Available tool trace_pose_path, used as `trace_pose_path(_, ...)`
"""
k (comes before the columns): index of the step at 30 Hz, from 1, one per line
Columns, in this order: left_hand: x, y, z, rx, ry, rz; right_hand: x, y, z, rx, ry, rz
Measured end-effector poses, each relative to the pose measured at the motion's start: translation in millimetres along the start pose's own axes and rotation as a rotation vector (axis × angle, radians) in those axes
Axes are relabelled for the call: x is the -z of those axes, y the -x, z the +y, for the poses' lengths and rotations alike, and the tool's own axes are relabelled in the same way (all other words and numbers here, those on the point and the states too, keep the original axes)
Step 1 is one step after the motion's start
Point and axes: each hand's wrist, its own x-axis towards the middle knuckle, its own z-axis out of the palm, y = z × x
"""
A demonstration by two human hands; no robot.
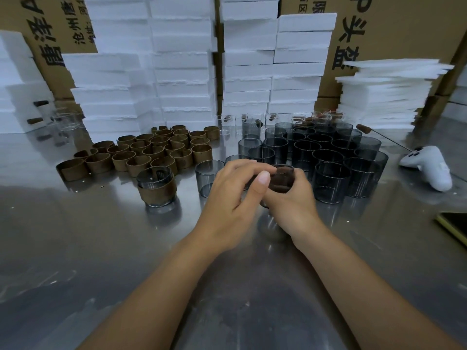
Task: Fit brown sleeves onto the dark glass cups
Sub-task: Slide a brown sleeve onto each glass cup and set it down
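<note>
Cup (pixel 285 172) with sleeve (pixel 280 186) gripped by left hand (pixel 233 198) and right hand (pixel 292 202), sleeved cup (pixel 156 189) stood left, spare sleeves (pixel 161 150) behind it.

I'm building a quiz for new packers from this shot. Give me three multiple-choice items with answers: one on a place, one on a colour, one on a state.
1. Where do the loose brown sleeves lie relative to the bare dark cups?
A) to their left B) to their right C) on the floor

2. The controller on the table is:
A) white B) red C) black

3. The left hand and right hand:
A) lie flat on the table B) both hold one sleeved cup C) hold nothing

Answers:
1 A, the sleeves cluster left of the cups.
2 A, its shell is white.
3 B, fingers of both hands curl round the cup between them.
</note>
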Motion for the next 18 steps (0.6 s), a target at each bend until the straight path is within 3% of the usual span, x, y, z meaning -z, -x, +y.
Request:
trace_pose_path(7, 1.5, -0.6, -4.5, 0.059, -0.026, 0.01, 0.8, 2.8, -6.8, 0.003, -0.058, 0.037)
trace_pose_path(18, 6.5, -2.9, -2.9, 0.136, 0.074, 0.018, -2.0, 8.4, -10.6, 0.088, -0.089, -0.099)
